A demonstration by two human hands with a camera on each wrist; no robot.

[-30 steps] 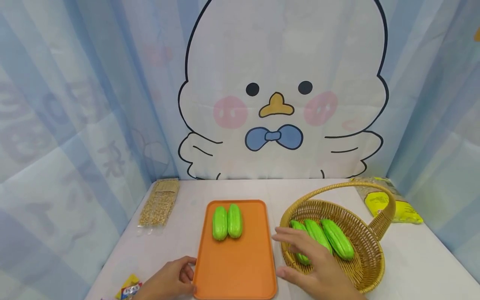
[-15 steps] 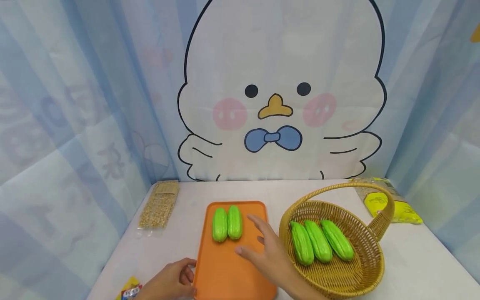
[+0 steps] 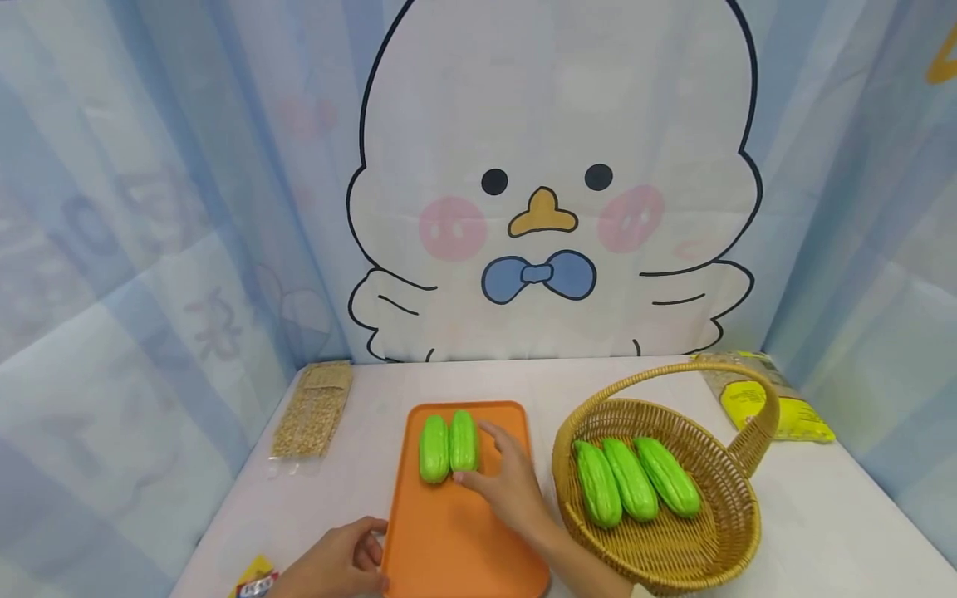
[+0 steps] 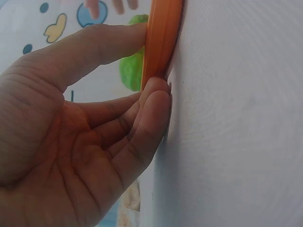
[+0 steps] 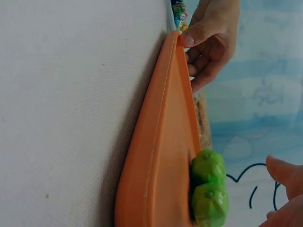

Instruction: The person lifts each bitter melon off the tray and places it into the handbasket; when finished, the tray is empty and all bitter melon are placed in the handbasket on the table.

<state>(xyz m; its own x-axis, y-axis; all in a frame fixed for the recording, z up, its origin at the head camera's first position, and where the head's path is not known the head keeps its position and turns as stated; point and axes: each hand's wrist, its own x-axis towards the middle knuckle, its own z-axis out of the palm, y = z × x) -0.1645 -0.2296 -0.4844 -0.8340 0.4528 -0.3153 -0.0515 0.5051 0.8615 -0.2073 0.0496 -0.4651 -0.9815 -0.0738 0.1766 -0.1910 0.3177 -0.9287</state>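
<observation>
Two bright green, ribbed, cucumber-like vegetables (image 3: pixel 434 449) lie side by side at the far left of an orange tray (image 3: pixel 463 540). My right hand (image 3: pixel 508 486) is over the tray, fingers and thumb spread beside the right-hand vegetable (image 3: pixel 463 442). In the right wrist view a gap shows between that hand (image 5: pixel 286 194) and the pair (image 5: pixel 209 189). My left hand (image 3: pixel 340 558) holds the tray's near left edge. The left wrist view shows its thumb on the rim (image 4: pixel 161 42) and its curled fingers against the outer side.
A wicker basket (image 3: pixel 718 544) with a tall handle stands right of the tray, with three similar green vegetables (image 3: pixel 631 482) inside. Bags of grain lie at the back left (image 3: pixel 312 409) and back right (image 3: pixel 777 403). A small colourful packet (image 3: pixel 257 579) is near the left hand.
My right hand has moved left from over the basket to the vegetables on the tray. It carries nothing. The left hand has stayed at the tray's edge.
</observation>
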